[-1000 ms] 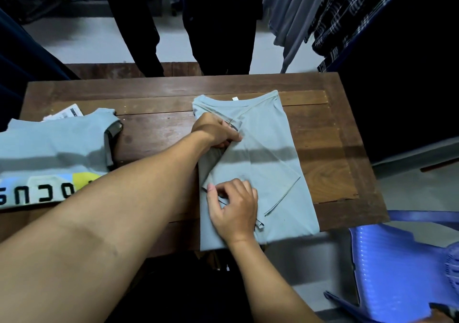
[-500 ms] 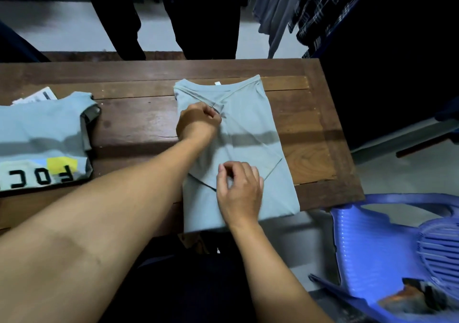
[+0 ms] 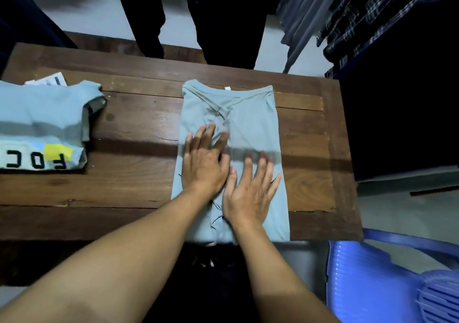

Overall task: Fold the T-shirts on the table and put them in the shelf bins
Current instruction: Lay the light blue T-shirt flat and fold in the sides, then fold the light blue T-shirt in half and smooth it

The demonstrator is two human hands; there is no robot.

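Two T-shirts lie on the dark, grainy wooden table [image 3: 139, 124]. At 9 o'clock from our hands we see the printed T-shirt [image 3: 42, 124], pale blue and folded into a soft block, with black letters and a yellow patch along its near edge. A white paper tag [image 3: 48, 81] peeps out from behind its far edge.

Our left hand [image 3: 202, 166] lies flat on the plain T-shirt [image 3: 248, 114], its fingers [image 3: 210, 134] straight and spread, aimed toward 1 o'clock and gripping nothing. That shirt, a smooth grey-green knit, sits at the table's middle as a long narrow strip. Both its sides are folded inward and meet under our palms. Its long axis runs from 12 to 6 o'clock, with the collar at 12 and the hem at 6, at the near table edge. The cloth reaches past our fingertips toward 12 and out to either side.

Our right hand [image 3: 250, 193] presses flat just beside the left one, its fingers [image 3: 262, 166] extended toward 12 and holding nothing. Dark threads [image 3: 216, 209] show between our wrists. At 4 o'clock, off the table, stands a ribbed blue plastic chair [image 3: 372, 285].
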